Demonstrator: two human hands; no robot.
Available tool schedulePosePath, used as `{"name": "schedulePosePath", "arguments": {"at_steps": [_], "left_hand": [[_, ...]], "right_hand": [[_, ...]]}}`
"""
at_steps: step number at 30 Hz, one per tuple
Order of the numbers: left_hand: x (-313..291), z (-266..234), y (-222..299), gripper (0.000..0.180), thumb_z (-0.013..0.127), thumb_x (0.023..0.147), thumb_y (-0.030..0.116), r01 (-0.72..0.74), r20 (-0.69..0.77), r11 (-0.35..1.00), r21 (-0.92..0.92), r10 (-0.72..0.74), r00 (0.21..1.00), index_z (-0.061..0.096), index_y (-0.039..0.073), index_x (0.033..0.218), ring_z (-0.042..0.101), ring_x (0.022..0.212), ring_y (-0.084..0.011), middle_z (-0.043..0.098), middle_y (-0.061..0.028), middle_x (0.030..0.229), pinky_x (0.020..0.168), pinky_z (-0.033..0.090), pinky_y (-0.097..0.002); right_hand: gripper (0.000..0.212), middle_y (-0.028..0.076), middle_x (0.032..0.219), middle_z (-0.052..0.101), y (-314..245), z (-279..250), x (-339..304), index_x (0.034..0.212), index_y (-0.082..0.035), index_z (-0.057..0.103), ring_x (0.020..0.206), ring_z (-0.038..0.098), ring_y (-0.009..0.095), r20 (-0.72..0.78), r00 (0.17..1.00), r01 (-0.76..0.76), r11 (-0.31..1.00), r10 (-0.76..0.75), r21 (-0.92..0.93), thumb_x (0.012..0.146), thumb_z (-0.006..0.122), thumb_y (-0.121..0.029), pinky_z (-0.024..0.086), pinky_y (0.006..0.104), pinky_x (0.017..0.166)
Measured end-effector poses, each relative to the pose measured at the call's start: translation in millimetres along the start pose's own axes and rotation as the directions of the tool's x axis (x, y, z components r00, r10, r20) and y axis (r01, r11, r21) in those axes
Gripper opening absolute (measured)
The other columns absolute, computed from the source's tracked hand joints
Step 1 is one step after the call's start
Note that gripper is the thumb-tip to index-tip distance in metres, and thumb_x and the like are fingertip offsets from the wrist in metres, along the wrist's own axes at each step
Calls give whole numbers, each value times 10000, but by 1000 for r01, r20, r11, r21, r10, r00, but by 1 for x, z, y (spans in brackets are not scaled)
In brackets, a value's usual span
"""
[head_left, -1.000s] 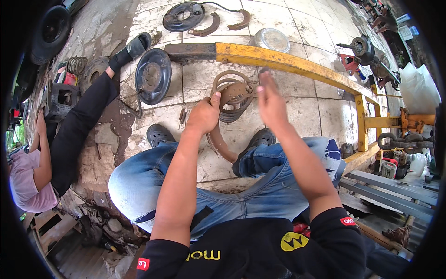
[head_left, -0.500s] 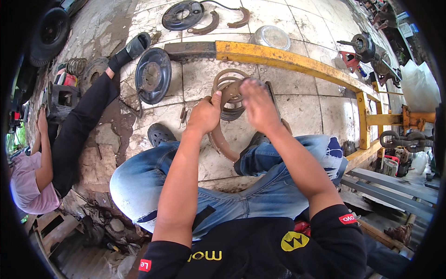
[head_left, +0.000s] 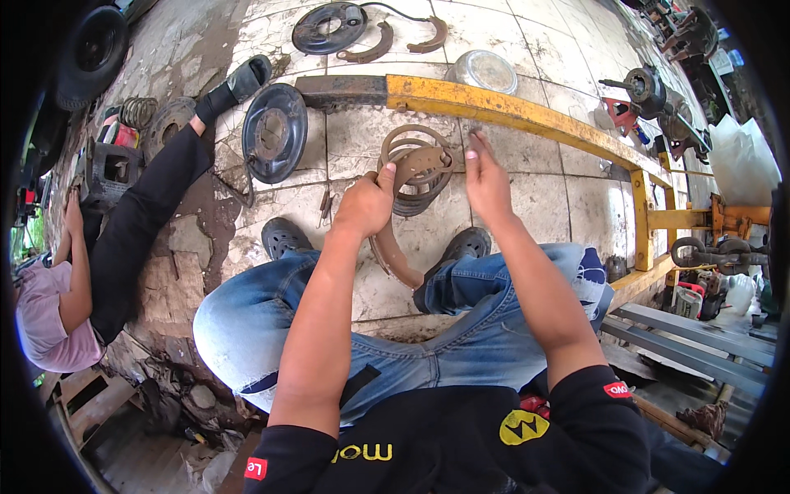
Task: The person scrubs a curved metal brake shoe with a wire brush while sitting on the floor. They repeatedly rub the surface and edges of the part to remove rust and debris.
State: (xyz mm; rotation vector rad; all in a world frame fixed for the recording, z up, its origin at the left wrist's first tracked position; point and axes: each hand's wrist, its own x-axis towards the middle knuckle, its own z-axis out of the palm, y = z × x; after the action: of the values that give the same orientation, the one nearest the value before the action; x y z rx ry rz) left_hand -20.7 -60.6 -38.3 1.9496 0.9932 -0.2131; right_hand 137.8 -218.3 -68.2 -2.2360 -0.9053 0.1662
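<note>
My left hand [head_left: 366,203] is closed round a curved brown brake shoe [head_left: 421,165], with the thumb on top of it. Just right of the shoe and apart from it is my right hand [head_left: 488,183]. Its fingers are stretched out, and I see nothing gripped in them. Under the held shoe a rusty coil spring [head_left: 409,202] lies on the tiled floor. Below my left hand another curved brake shoe [head_left: 397,262] shows between my feet. A black round backing plate [head_left: 274,133] is on the floor to the left.
A yellow metal frame [head_left: 510,113] crosses the floor ahead and to the right. Beyond it are a second backing plate [head_left: 329,28], two more brake shoes [head_left: 374,45] and a round metal pan [head_left: 485,72]. A person in black trousers [head_left: 152,214] sits at the left.
My right hand, blurred over the shoe's end before, has moved right and off it, so the end is now uncovered. My left hand keeps its hold. My right foot shows more.
</note>
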Motion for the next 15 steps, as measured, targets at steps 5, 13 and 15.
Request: {"name": "schedulePosePath", "arguments": {"at_steps": [5,13,15], "left_hand": [[2,2,3,731,262,1007,562,3,23,1000,15,-3,1000,608,-54,1194,561,1154,-449,616,-316,1167,1014,422,-464],[1,-1,4,732,268,1005,565,15,33,1000,0,-15,999,608,-54,1197,556,1166,-443,609,-315,1186,1019,419,-460],[0,2,4,736,269,1004,569,22,16,1000,2,-22,1000,607,-54,1200,557,1166,-443,609,-316,1184,1017,419,-459]], "right_hand": [[378,194,1409,498,0,17,-16,1326,-37,534,1308,469,358,-3,984,179,982,-180,-62,1020,442,-239,407,427,1079],[360,185,1373,536,-6,11,-16,1307,-41,553,1318,468,354,24,887,456,863,-462,-216,1019,445,-229,385,438,1108],[364,196,1376,531,9,15,-11,1300,-31,557,1317,467,361,-11,942,331,931,-337,-155,1014,458,-233,371,445,1114]]}}
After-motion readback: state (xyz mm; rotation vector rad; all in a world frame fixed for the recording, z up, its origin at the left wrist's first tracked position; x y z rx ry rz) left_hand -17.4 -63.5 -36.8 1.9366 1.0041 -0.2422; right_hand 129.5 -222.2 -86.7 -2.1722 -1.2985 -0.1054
